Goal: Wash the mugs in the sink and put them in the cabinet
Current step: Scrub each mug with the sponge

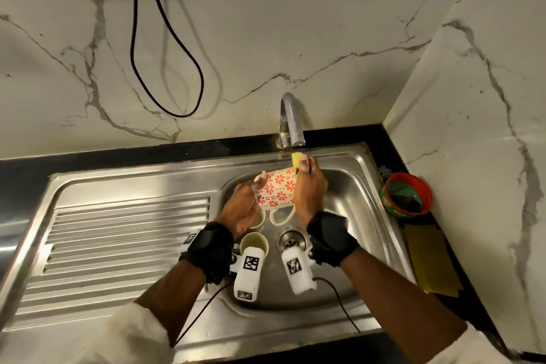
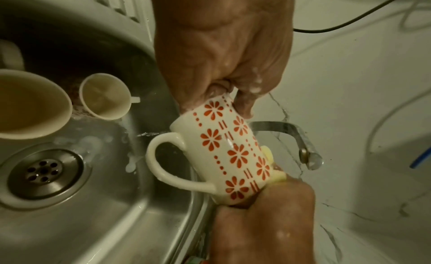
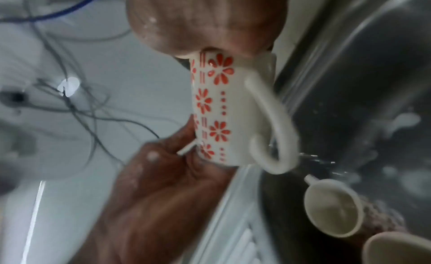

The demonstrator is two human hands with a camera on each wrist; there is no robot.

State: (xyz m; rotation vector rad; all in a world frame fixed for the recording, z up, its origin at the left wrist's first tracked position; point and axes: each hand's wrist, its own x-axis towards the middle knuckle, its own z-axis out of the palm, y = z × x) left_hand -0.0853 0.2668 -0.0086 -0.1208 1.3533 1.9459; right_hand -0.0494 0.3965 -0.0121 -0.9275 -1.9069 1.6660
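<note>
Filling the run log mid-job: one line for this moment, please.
stage: scrubbing | left hand: holds white red-flowered ceramic mug | right hand: yellow sponge at mug's end | two cream cups wait in steel sink

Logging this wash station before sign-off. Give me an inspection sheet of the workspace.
Surface: steel sink, ribbed drainboard.
Job's things: flowered mug held sideways over basin; two plain mugs below.
Clutter: red tub, yellow cloth on counter.
Grips: left hand holds mug's one end; right hand presses yellow sponge at the other.
Cables: black loop on wall.
Surroundings: tap, marble wall.
</note>
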